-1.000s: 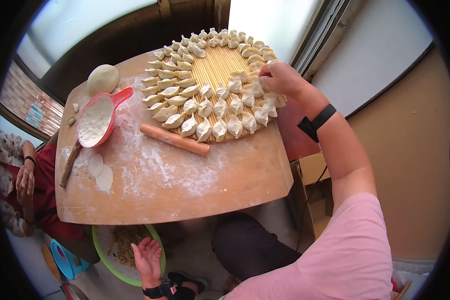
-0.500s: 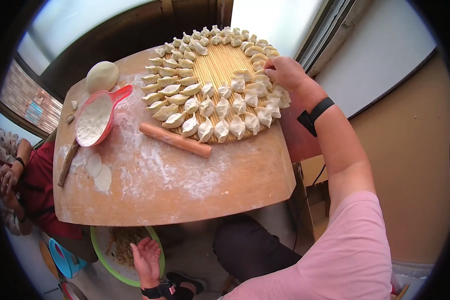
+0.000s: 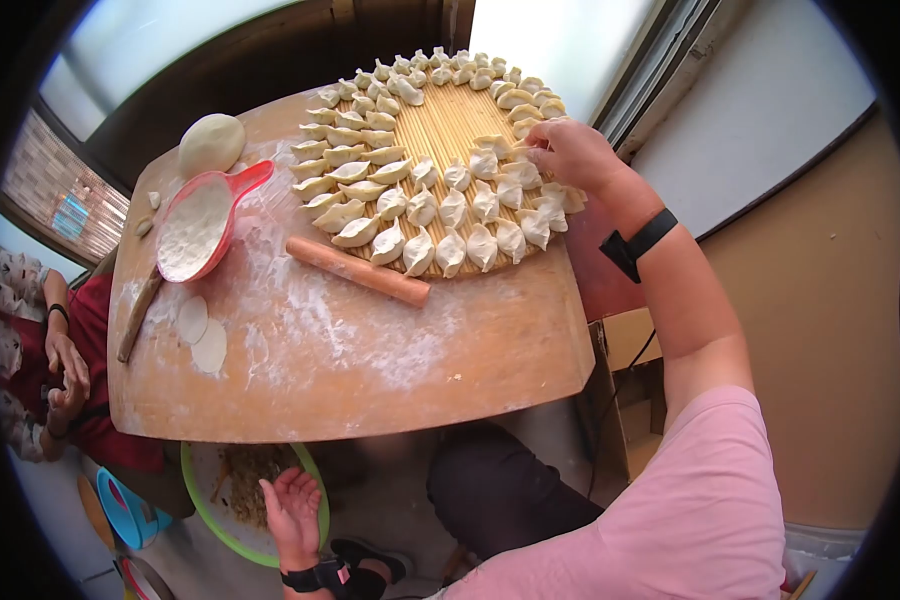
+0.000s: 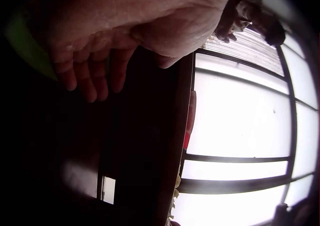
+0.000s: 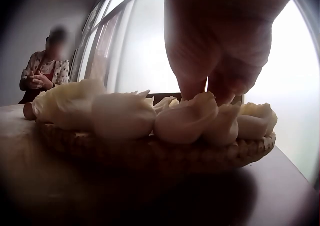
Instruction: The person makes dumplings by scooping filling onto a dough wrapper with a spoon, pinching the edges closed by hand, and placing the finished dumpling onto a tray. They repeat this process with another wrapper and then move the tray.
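My right hand (image 3: 573,157) reaches to the right edge of a round reed tray (image 3: 440,120), where its fingers pinch a dumpling among the rows. In the right wrist view, the thumb and fingers point down behind the nearest dumplings (image 5: 185,120), which hide the fingertips. Many pale, pleated dumplings (image 3: 358,232) ring the tray, around a bare patch of reeds. Below the table's front edge, my left hand (image 3: 295,512) is held palm up with loose fingers and nothing in it. The left wrist view shows this hand (image 4: 125,30) with its fingers hanging relaxed.
A rolling pin (image 3: 358,271) lies before the tray on the floury wooden table (image 3: 450,370). Two wrappers (image 3: 208,346), a red scoop of flour (image 3: 194,228) and a dough ball (image 3: 212,145) are at left. A green-rimmed basin (image 3: 205,505) stands below. Another person (image 3: 65,370) is at far left.
My right hand stays at the tray's right edge, its fingers shifting slightly among the dumplings and looking less curled. The left hand keeps its place. The head view has tilted a little.
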